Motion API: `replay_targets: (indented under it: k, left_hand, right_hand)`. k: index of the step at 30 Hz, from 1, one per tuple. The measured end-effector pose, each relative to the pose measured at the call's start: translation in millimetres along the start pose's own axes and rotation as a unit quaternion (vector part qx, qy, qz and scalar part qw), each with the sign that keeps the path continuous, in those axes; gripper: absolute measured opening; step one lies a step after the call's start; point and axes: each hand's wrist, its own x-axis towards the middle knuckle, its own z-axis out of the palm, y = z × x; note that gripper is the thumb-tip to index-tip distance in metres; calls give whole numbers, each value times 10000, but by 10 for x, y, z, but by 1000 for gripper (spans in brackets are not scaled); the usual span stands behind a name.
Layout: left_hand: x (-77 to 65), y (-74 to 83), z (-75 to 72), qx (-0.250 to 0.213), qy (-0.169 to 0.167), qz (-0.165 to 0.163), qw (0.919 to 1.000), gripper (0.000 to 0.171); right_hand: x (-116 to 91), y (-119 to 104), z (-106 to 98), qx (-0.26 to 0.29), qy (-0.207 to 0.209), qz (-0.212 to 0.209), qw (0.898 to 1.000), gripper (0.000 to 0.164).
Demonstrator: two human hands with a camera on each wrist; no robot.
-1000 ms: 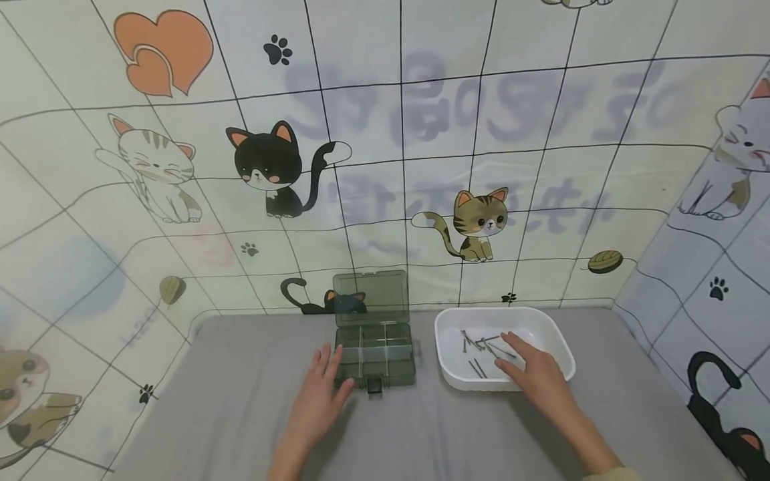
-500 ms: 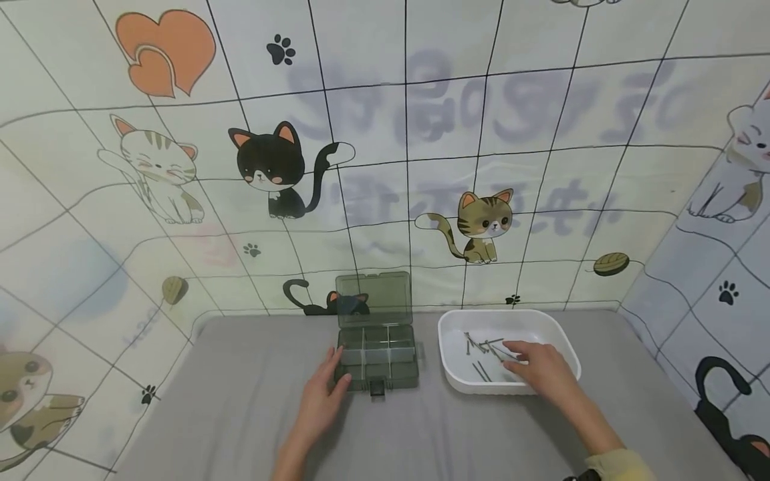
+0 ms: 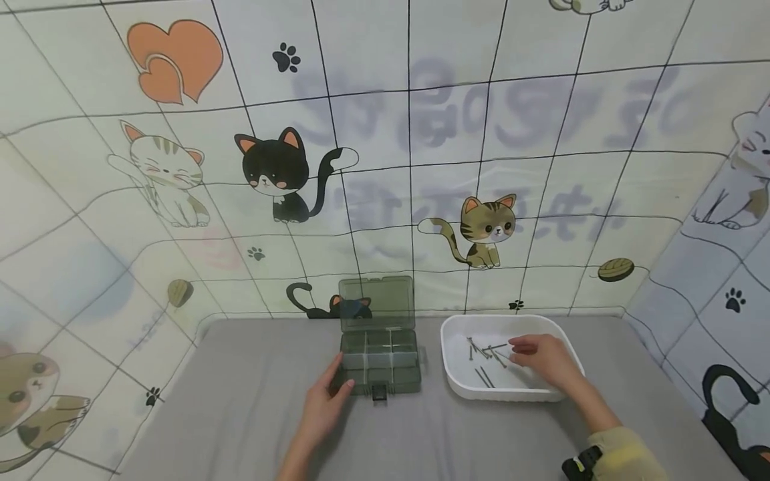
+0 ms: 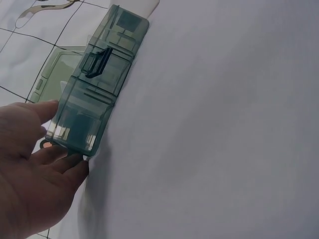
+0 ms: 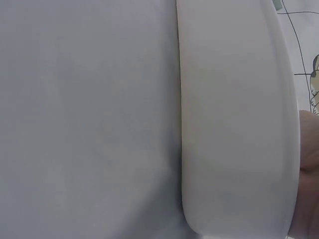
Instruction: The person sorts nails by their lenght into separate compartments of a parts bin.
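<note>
A translucent green compartment box [image 3: 380, 361] stands on the grey cloth with its lid [image 3: 377, 303] raised. At its left front corner is my left hand [image 3: 323, 404]; in the left wrist view the thumb lies on the upper edge and the fingers bend around the box's end. My right hand [image 3: 544, 361] reaches into a white tray [image 3: 454, 382], thumb and index finger drawn close together beside several thin metal screws [image 3: 484, 352]. I cannot tell whether they pinch one. In the right wrist view the tray's wall [image 5: 237, 119] hides the fingertips.
Grey cloth [image 3: 240, 401] covers the table. A hanging sheet [image 3: 373, 133] printed with cats and a grid closes off the back and sides, right behind the raised lid. Two screws [image 3: 484, 377] lie apart from the others toward the tray's front.
My right thumb and index finger have drawn closer together, and the hand has shifted slightly right over the screws. The left hand keeps its place at the box. The head view has shifted slightly.
</note>
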Motion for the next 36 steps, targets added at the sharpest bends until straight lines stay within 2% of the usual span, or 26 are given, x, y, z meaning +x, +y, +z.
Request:
replay_targets:
  k: [6, 15, 20, 27, 36]
  left_hand:
    - [15, -42, -22, -11, 56, 63, 10000, 58]
    - [5, -95, -47, -410, -67, -393, 9984, 54]
    - [-10, -116, -47, -487, -182, -570, 9970, 49]
    - [-10, -133, -34, -620, -210, -607, 9960, 48]
    - [2, -130, -41, -640, -159, -532, 9964, 51]
  right_hand:
    - [89, 29, -15, -209, -35, -20, 9998, 30]
    - [153, 97, 29, -492, -171, 179, 9985, 26]
    - [182, 112, -7, -550, -321, 36, 9980, 26]
    - [206, 141, -9, -683, -461, -89, 9966, 23]
    - [240, 171, 17, -639, -533, -183, 9964, 8]
